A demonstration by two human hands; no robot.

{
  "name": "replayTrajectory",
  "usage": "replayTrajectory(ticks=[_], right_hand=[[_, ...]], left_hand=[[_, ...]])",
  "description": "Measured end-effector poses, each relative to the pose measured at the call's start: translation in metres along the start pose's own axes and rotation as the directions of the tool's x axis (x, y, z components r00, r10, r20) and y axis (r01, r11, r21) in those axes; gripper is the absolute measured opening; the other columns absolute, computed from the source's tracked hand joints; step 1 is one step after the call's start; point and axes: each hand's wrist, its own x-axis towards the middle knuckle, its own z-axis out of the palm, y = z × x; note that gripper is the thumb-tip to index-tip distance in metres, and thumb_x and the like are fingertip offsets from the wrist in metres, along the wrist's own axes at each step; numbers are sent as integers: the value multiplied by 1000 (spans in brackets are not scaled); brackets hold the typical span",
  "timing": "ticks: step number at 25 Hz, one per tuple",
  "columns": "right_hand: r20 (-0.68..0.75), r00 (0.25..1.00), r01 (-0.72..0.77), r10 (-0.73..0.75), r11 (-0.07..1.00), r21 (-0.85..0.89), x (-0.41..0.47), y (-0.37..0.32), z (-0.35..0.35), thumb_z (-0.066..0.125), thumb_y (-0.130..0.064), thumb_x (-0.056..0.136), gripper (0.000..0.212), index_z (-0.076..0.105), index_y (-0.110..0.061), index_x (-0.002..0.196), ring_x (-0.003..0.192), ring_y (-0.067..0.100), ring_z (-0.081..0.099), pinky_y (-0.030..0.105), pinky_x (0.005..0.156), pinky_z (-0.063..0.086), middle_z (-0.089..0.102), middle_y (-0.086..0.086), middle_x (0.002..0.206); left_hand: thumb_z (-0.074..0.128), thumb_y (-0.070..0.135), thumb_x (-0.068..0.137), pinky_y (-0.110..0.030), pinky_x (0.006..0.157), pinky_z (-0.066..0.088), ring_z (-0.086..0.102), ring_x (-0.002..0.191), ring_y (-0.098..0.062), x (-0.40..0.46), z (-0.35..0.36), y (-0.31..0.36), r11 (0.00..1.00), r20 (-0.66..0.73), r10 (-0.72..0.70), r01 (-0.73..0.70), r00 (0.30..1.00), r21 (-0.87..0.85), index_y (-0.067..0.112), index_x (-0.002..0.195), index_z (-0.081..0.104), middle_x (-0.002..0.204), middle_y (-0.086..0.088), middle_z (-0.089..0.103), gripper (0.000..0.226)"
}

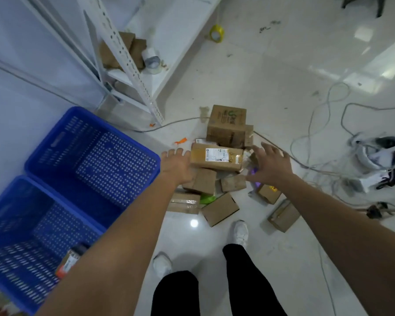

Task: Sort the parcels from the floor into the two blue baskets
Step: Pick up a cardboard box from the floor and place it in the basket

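Note:
Several cardboard parcels lie heaped on the white floor. On top is a long brown parcel with a white label. My left hand is at its left end, fingers spread and straight. My right hand hovers off its right end, fingers spread, holding nothing. A taller box with green print stands behind. Two blue baskets sit to the left: the far basket has nothing in it, while the near basket holds a small parcel, partly hidden by my left arm.
A white metal shelf rack with cardboard and tape rolls stands behind the baskets. Cables and white devices trail across the floor at right. A yellow tape roll lies far back. My feet in white shoes stand just before the heap.

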Motion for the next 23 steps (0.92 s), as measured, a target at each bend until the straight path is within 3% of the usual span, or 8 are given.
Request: replayTrajectory(ticks=[8, 14, 19, 23], right_hand=[[40, 998, -48, 48, 999, 7, 40, 92, 18, 69, -65, 70, 105, 17, -28, 153, 147, 30, 18, 54, 116, 19, 16, 6, 161], [89, 996, -17, 20, 999, -31, 74, 68, 47, 70, -72, 64, 113, 13, -30, 152, 147, 31, 16, 59, 115, 20, 15, 7, 160], [90, 994, -50, 58, 995, -89, 128, 26, 75, 70, -75, 61, 124, -1, -31, 154, 149, 34, 4, 62, 115, 14, 2, 8, 162], [62, 998, -22, 30, 990, -140, 183, 3, 118, 67, -76, 65, 125, -5, -28, 154, 149, 34, 2, 56, 118, 9, -1, 11, 163]], left_hand=[[63, 45, 74, -46, 109, 26, 33, 133, -31, 74, 2, 69, 996, 52, 27, -31, 998, 79, 19, 138, 35, 146, -9, 36, 75], [65, 45, 74, -48, 111, 21, 26, 137, -32, 103, 27, 47, 991, 52, 66, -72, 996, 115, 21, 141, 29, 151, -9, 28, 80], [70, 46, 72, -52, 116, 11, 12, 144, -35, 152, 52, 11, 977, 28, 116, -119, 993, 179, 17, 147, 19, 157, -12, 14, 95], [74, 50, 66, -53, 117, 14, 15, 143, -37, 205, 91, -3, 952, 8, 178, -174, 984, 251, 15, 147, 17, 156, -14, 15, 105]])
